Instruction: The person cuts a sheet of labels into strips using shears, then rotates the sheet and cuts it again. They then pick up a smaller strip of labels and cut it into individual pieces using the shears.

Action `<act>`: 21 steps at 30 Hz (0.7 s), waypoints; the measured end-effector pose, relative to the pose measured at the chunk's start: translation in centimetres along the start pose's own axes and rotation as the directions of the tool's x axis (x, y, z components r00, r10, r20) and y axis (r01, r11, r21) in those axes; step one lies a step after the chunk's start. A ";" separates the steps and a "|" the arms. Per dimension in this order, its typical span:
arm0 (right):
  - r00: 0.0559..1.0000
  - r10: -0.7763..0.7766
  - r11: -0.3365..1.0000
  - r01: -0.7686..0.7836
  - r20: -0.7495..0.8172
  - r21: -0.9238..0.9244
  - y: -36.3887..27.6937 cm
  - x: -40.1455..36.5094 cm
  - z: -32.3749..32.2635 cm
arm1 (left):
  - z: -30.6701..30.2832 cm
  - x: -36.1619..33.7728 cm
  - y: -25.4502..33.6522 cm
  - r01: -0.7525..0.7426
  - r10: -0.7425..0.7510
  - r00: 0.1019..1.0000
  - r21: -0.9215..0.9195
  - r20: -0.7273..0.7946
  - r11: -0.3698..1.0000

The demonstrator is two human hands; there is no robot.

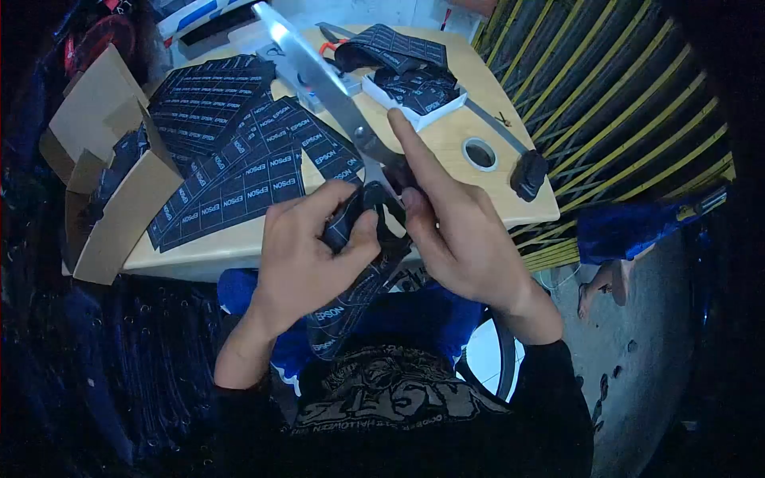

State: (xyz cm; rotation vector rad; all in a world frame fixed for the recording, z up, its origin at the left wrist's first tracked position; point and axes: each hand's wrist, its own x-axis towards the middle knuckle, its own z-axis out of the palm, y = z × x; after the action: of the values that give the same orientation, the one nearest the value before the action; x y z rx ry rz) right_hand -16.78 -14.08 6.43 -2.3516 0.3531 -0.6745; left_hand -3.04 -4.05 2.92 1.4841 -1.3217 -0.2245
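Observation:
My right hand grips large metal scissors by the handles, with its index finger stretched along them. The blades lie together and point up and to the left over the table. My left hand pinches a dark fabric-like strip printed with EPSON, close below the scissors' pivot. That strip hangs down past my left thumb toward my lap. On the table beside my left hand, dark EPSON-printed sheets lie fanned out. My right fingers hide most of the scissors' handles.
An open cardboard box with dark pieces stands at the table's left edge. Farther back are a white box of dark strips and an orange-handled tool. A tape roll and a dark bundle lie right. A bare foot shows beyond.

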 end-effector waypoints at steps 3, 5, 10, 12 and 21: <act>0.998 0.027 0.992 -0.021 0.049 -0.123 -0.3 0.0 -1.2 | 0.2 -0.1 -0.2 -0.090 0.094 0.995 0.090 -0.044 0.992; 1.000 -0.019 0.981 0.019 0.001 -0.192 -0.1 0.0 -2.0 | -0.1 -0.3 0.2 -0.132 0.143 0.986 0.120 -0.087 0.984; 0.999 -0.034 0.965 0.032 -0.002 -0.261 -0.5 -0.3 -2.4 | -0.4 -0.3 0.0 -0.106 0.105 0.994 -0.026 -0.037 0.994; 0.999 0.003 0.985 0.005 0.047 -0.173 -1.5 -0.8 -1.6 | -0.1 -0.2 0.0 -0.133 0.130 0.990 -0.047 -0.053 0.990; 0.997 -0.075 0.982 0.068 -0.033 -0.174 -1.6 -1.0 -0.9 | -0.9 -0.4 0.3 -0.129 0.129 0.991 -0.007 -0.033 0.992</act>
State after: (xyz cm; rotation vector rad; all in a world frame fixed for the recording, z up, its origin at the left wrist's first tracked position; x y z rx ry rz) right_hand -18.01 -12.92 7.75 -2.5282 0.3589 -0.7522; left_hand -2.72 -3.17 3.26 1.3836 -1.3835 -0.1221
